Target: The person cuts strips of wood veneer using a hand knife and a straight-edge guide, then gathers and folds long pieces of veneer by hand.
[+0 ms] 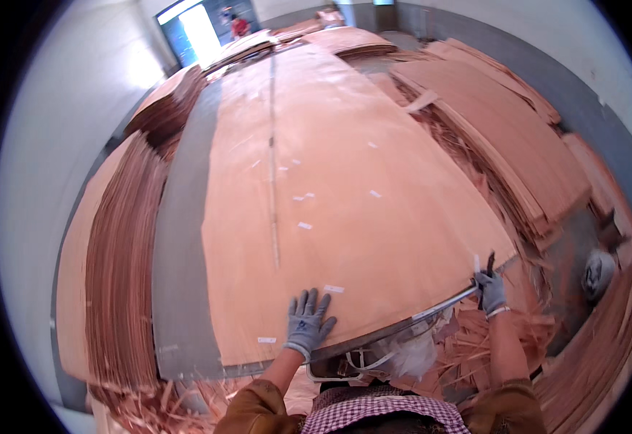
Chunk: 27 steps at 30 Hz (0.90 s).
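A large, thin sheet of wood veneer covers most of the long grey table in front of me. My left hand, in a grey glove, lies flat on the sheet near its front edge, fingers spread. At the front right corner my right hand, also gloved, is closed round a slim black tool that points up; its exact kind is unclear. A long, narrow dark strip runs lengthwise over the sheet. Small white tape pieces dot the veneer.
Tall veneer stacks stand on the left and right. Torn veneer scraps and clear plastic lie below the table's front edge. A grey bundle sits at right. A person in red is at the far end.
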Tool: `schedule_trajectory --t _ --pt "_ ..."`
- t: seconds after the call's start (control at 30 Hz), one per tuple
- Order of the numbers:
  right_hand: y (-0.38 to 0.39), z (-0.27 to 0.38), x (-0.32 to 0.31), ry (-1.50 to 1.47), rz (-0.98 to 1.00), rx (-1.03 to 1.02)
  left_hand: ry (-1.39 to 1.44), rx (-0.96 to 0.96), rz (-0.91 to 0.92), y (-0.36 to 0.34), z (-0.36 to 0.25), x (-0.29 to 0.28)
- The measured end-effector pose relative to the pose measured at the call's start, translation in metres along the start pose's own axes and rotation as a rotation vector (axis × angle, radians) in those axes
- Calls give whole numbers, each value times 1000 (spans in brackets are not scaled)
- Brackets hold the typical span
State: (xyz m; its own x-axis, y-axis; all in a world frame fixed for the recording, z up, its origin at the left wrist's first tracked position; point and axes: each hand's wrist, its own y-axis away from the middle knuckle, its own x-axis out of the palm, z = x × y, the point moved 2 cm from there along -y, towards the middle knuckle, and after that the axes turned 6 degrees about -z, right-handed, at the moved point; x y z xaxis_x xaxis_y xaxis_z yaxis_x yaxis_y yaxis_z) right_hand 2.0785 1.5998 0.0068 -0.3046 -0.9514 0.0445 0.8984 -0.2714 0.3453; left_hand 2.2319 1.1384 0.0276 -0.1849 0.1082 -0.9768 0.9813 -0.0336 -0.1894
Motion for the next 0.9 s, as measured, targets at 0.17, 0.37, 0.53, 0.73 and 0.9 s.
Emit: schedule_trajectory --t 0.17,0.37,0.53,0.73,0.9 --pt "26 24 -8 -54 106 2 70 -25 -123 7 -1 5" --pt "67 66 -31 -144 59 -70 61 -147 -95 37 10 -9" --pt "89 103 -42 -133 94 -272 93 -130 -139 26 7 -2" --pt "150 95 28 304 338 -106 146 -71 -152 22 4 18" --pt "203 44 90 372 869 29 54 -143 -141 54 30 18"
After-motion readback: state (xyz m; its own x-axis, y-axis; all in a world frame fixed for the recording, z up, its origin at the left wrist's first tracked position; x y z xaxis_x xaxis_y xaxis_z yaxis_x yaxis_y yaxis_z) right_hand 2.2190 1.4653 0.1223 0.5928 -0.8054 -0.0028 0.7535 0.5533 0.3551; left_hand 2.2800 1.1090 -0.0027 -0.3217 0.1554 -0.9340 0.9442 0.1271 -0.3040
